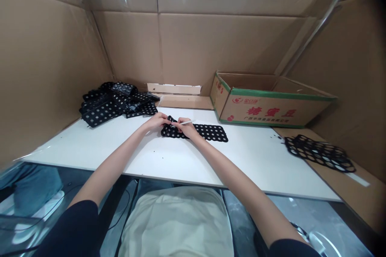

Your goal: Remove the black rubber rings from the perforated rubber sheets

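Observation:
A black sheet with rows of pale round dots (pixel 212 132) lies on the white table in front of me, its left end lifted and bunched. My left hand (pixel 157 121) pinches that raised left end. My right hand (pixel 186 127) is closed round a thin white pen-like tool (pixel 187 122) and rests over the sheet, its fingertips close to those of my left hand. What the tool's tip touches is too small to tell.
A pile of similar black dotted pieces (pixel 111 102) lies at the back left. An open cardboard box with green edges (pixel 262 106) stands at the back right. Black ring-shaped netting (pixel 319 152) lies at the right. Cardboard walls (pixel 187 48) surround the white table (pixel 193 166).

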The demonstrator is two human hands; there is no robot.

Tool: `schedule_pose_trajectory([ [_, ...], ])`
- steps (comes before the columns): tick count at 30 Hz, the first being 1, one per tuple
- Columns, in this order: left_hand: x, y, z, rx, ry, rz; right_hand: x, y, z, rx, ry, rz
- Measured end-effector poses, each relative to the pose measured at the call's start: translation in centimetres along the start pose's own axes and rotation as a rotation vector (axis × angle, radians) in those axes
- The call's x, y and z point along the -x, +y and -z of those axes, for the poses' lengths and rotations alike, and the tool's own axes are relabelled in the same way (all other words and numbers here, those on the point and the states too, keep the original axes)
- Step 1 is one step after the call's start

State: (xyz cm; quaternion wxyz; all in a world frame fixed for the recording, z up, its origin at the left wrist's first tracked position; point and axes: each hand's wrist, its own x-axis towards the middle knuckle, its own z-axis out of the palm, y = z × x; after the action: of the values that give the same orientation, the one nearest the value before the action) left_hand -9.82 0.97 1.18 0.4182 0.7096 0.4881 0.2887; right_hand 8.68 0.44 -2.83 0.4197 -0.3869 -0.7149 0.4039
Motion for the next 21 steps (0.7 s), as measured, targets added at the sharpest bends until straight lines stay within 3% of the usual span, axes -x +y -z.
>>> schedule_pose_trajectory([
  [8,0.0,0.3,-0.4,0.069,-0.005,0.011,0.1,-0.7,-0.7,0.171,0.105,0.048],
  [16,-0.2,-0.3,0.4,0.03,-0.045,0.043,0.0,-0.3,-0.8,-0.013,0.121,-0.034],
  [21,0.2,-0.5,0.8,-0.045,-0.1,0.156,-0.4,0.5,-0.4,-0.219,0.059,-0.117],
])
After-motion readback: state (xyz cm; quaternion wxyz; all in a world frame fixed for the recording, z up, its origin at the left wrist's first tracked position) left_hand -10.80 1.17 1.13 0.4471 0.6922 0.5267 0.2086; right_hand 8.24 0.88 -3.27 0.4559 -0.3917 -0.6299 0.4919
